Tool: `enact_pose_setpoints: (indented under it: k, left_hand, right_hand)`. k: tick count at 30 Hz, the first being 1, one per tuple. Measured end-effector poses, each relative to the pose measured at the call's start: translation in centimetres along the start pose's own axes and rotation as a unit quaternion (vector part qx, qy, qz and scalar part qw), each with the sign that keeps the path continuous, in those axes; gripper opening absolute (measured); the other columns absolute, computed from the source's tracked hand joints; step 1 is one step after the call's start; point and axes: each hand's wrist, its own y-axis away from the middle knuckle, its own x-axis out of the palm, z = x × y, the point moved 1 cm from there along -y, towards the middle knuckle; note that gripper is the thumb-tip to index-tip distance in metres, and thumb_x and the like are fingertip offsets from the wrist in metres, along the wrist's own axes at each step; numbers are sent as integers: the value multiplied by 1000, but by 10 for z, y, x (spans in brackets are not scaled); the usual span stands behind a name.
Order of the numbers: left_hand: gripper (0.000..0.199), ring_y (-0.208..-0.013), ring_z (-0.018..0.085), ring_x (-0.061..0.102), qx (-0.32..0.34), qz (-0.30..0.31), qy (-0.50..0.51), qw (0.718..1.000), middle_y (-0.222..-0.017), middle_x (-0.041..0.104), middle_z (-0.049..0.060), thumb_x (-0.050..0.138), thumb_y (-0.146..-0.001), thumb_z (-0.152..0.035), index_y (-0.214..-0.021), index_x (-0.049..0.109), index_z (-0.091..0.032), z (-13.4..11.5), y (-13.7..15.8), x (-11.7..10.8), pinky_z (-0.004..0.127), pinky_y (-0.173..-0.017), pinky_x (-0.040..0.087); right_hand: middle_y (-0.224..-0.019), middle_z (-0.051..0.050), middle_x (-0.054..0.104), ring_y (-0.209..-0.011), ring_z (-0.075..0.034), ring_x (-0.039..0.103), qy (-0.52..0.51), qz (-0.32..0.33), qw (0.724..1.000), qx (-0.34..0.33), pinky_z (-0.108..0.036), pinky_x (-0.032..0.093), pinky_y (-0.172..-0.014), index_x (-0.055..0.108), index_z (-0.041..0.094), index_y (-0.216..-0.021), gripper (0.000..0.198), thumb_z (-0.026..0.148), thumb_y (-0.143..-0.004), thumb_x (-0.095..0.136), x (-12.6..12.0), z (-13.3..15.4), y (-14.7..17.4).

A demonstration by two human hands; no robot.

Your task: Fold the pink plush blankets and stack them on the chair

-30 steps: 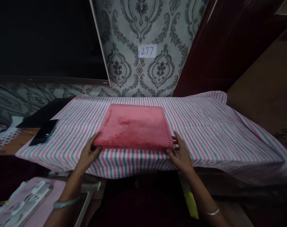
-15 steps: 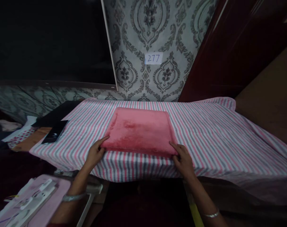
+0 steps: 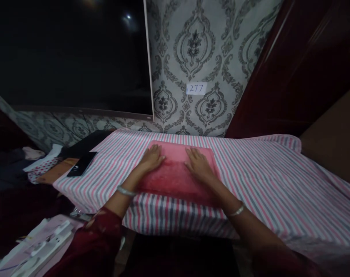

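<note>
A pink plush cloth, folded into a flat rectangle, lies on a table covered by a striped cloth. My left hand rests flat on its upper left part, fingers stretched toward the wall. On the upper right part lies my right hand, palm down with fingers apart. Neither hand grips anything. The plush looks darker in the part nearer to me and lighter around the fingertips. Its near edge lies along the table's front edge.
A black phone lies at the table's left end, beside a brown wooden board. A large dark screen hangs at the back left. Lower left, a white power strip sits on a pink surface.
Both hands have let go of the folded plush's near corners and moved forward onto its top, where they now lie flat. The view has shifted slightly, so everything appears lower and further right.
</note>
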Motion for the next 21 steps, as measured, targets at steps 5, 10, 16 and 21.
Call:
enact_pose_setpoints:
  k: [5,10,16,21]
  left_hand:
    - [65,-154,33,19,-62,-18,-73,995,-164,27,21,36,-102,-45,-156,34,-10,-7,-31,20,57,-122,18]
    - [65,-154,34,18,-70,-46,-101,991,-165,22,21,36,-101,-47,-158,32,-15,-2,-24,57,58,-121,17]
    - [65,-154,34,20,-68,-36,-99,992,-164,25,21,36,-101,-47,-158,32,-15,2,-29,58,59,-120,18]
    - [65,-153,35,21,-64,-35,-90,993,-164,25,21,35,-101,-47,-158,33,-15,3,-29,57,61,-119,22]
  right_hand:
    - [-167,-12,21,-154,-32,16,59,65,996,-22,-60,16,-120,32,23,-159,62,46,-102,41,21,20,-47]
    - [-167,-10,20,-154,-32,16,61,51,997,4,-62,13,-120,32,25,-159,61,48,-102,40,67,4,-41]
    - [-167,-9,22,-154,-31,17,61,62,996,-3,-61,12,-120,34,27,-158,61,52,-102,37,65,-9,-41]
    - [-165,-14,27,-152,-34,20,86,30,986,141,-62,15,-119,37,20,-156,61,50,-103,33,47,-54,-40]
